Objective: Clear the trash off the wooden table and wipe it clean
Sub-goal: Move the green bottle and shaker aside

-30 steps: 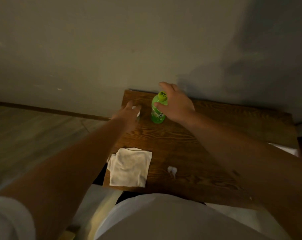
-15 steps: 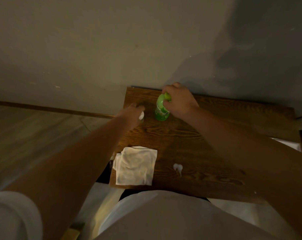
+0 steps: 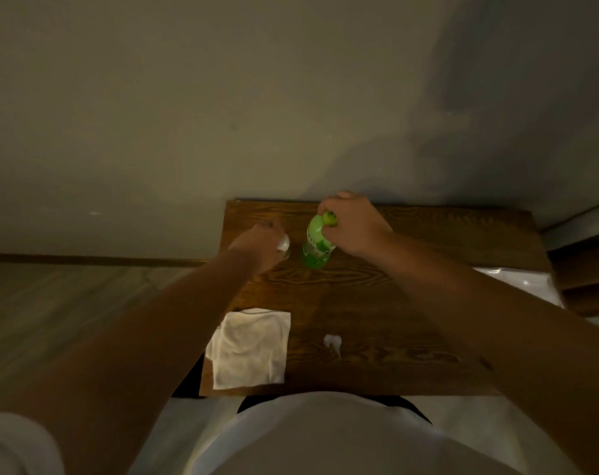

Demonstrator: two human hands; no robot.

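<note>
Your right hand is now clenched around the neck and cap of the bottle; a second ago it only hovered open over the cap. The bottle stands near the table's far edge, left of centre, base on the wood, leaning slightly toward you.

Your left hand is closed on a small white scrap, just beside the bottle toward the far-left corner. A second ago the fingers were just reaching it; now the scrap shows only past the fingers, and you cannot tell whether it is off the wood.

The cloth lies flat at the near-left corner, its left edge overhanging the table, unchanged. The small white wad sits near the near edge, just right of the cloth, also untouched.
</note>
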